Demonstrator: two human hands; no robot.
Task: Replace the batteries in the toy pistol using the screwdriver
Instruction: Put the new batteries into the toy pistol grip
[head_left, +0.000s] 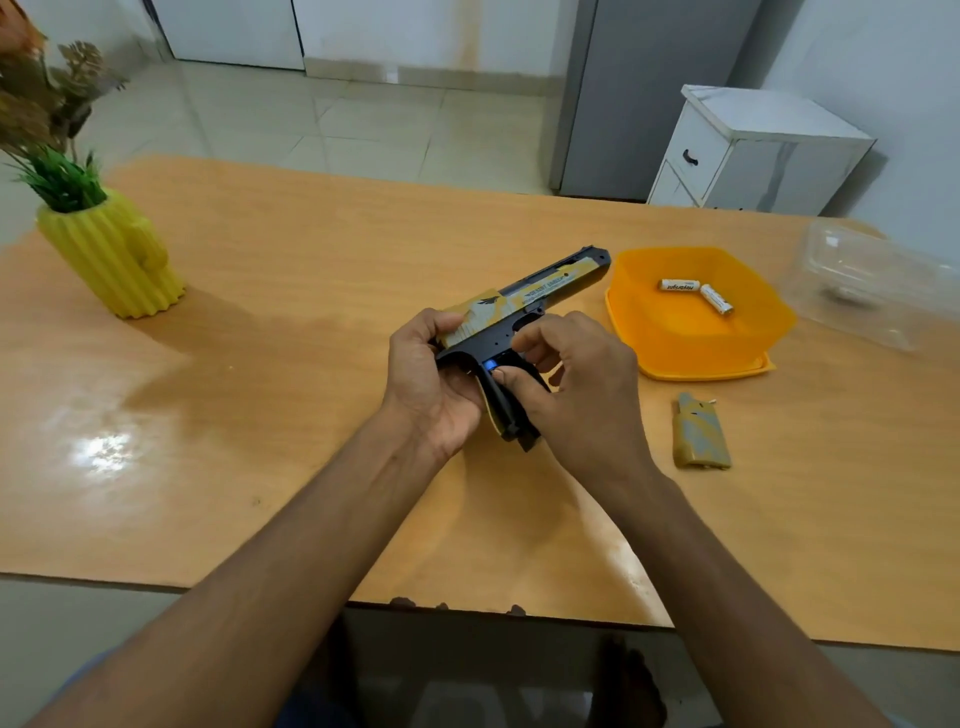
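Note:
The black and yellow toy pistol (540, 291) is held just above the table's middle, barrel pointing to the far right. My left hand (431, 379) grips its rear and the back of the handle. My right hand (571, 384) is curled over the open handle, its fingertips pressing a blue battery (489, 365) in the compartment. The removed grip cover (700, 439) lies on the table to the right, a small screw (709, 401) at its top. Two white batteries (696, 293) lie in the orange bowl (675, 338). No screwdriver is in view.
A yellow cactus-shaped vase (111, 257) with plants stands at the table's left. A clear plastic container (867, 283) sits at the far right beside the orange bowl. The wooden table (260, 441) has its front edge near my body. A white cabinet (753, 150) stands beyond.

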